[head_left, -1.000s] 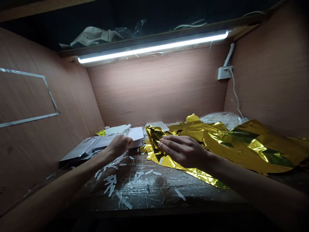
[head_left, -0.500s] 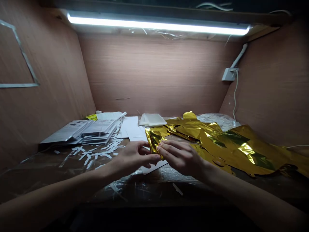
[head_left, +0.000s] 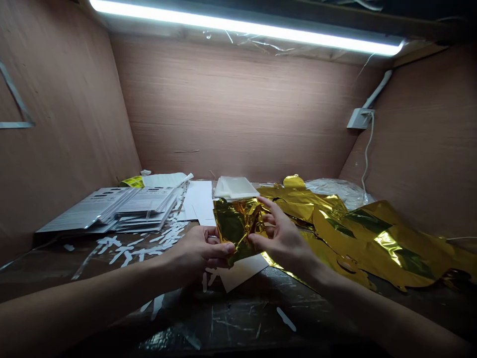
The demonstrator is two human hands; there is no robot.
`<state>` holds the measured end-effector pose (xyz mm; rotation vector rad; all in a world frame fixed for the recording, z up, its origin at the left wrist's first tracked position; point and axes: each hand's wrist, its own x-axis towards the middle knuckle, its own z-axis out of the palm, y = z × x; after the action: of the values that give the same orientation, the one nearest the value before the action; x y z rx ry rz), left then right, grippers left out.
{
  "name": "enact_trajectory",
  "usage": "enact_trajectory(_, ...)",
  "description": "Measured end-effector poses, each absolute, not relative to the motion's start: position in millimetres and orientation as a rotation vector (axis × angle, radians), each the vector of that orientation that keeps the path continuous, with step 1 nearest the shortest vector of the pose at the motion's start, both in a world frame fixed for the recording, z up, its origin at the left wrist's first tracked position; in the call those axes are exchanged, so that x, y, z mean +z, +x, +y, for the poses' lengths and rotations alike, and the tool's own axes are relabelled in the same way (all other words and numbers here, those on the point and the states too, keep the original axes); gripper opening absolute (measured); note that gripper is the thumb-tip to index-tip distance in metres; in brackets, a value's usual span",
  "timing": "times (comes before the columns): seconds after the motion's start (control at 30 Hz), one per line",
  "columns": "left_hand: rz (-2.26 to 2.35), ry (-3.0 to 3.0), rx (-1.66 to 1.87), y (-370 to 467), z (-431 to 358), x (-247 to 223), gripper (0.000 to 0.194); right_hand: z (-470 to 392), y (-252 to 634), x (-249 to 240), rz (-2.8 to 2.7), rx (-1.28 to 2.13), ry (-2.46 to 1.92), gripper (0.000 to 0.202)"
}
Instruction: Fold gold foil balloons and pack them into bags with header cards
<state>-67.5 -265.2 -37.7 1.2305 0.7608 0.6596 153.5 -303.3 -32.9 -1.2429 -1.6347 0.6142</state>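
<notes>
A folded piece of gold foil (head_left: 236, 223) is held up between both hands at the middle of the view. My left hand (head_left: 204, 251) pinches its lower left corner, thumb on the near face. My right hand (head_left: 279, 231) grips the right side, the index finger at the top corner and the thumb low on the face. Beneath the foil lies a white card (head_left: 240, 275) on the dark table. More gold foil sheets (head_left: 357, 238) are spread to the right of my right hand.
Stacked printed cards (head_left: 89, 209) stand at the left, with white paper scraps (head_left: 139, 251) before them. Clear plastic sleeves (head_left: 236, 188) and white sheets (head_left: 199, 201) lie at the back. Clear film (head_left: 335, 191) sits back right. Wooden walls enclose the table.
The folded foil is now raised and shows a broader, flatter face. My right hand has opened out along its right edge, while my left hand has moved slightly down and left. The view has shifted a little.
</notes>
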Motion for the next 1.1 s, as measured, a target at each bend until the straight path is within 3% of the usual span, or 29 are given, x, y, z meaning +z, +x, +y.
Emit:
enact_trajectory(0.1,0.703,1.201,0.608,-69.2,-258.9,-39.2,0.041,-294.7,164.2,-34.4,-1.494,0.909,-1.161,0.087)
enact_trajectory(0.2,0.718,1.217,0.610,-72.4,-251.6,-40.8,0.047,-290.1,170.3,-39.8,-1.426,0.975,-1.163,0.084)
enact_trajectory(0.37,0.871,1.592,0.939,-88.7,-236.5,-32.0,0.106,-290.5,167.5,-44.1,-1.410,0.956,-1.251,0.079)
enact_trajectory(0.43,0.825,1.934,1.035,-100.0,-229.5,-25.7,0.113,-290.5,166.7,-43.1,-1.416,0.989,-1.297,0.078)
enact_trajectory(0.5,0.649,2.299,0.977,-111.2,-222.7,-20.9,0.101,-288.8,168.5,-43.1,-1.430,1.018,-1.348,0.078)
enact_trajectory(0.6,0.293,2.656,0.646,-122.0,-214.5,-21.7,0.063,-283.1,176.5,-47.5,-1.499,1.002,-1.434,0.078)
enact_trajectory(0.73,0.253,2.576,0.484,-125.5,-209.7,-33.5,0.030,-275.1,190.3,-56.8,-1.740,0.816,-1.398,0.073)
enact_trajectory(0.83,0.381,2.450,0.385,-126.5,-209.6,-39.8,0.022,-273.4,194.1,-57.5,-1.969,0.616,-1.374,0.059)
enact_trajectory(0.97,0.408,2.380,0.358,-129.9,-210.0,-44.1,0.025,-275.7,191.9,-54.1,-2.282,0.322,-1.422,0.034)
enact_trajectory(1.1,0.384,2.445,0.373,-133.4,-211.0,-46.8,0.035,-275.8,194.0,-53.4,-2.400,0.010,-1.284,0.030)
